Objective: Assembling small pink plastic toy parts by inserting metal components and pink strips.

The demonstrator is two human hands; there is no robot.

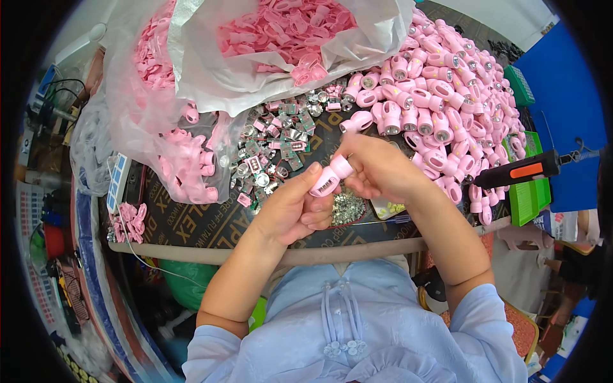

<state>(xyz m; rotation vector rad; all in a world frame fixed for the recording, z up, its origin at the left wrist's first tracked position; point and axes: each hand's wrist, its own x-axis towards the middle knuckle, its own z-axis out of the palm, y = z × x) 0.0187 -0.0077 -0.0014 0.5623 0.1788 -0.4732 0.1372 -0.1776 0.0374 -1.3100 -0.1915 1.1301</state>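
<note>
I see a small pink plastic piece (331, 177) held up over the table's mid front, pinched btwn both hands. Left hand (290, 207) is closed round its lower end, thumb along the side; right hand (377, 167) is closed over the top end, fingers curled on it. So the piece sits right btwn the two hands, touching both.

Progress, my guess: approx midway. A big heap of finished-looking pink pieces (440, 83) lies to the right, w/ silver fronts showing. Left of it, a scatter of small metal and circuit bits (274, 143), plus clear bags of pink shells (268, 38) further back, look unused. An orange-black tool (523, 171) hangs at far right, untouched.
</note>
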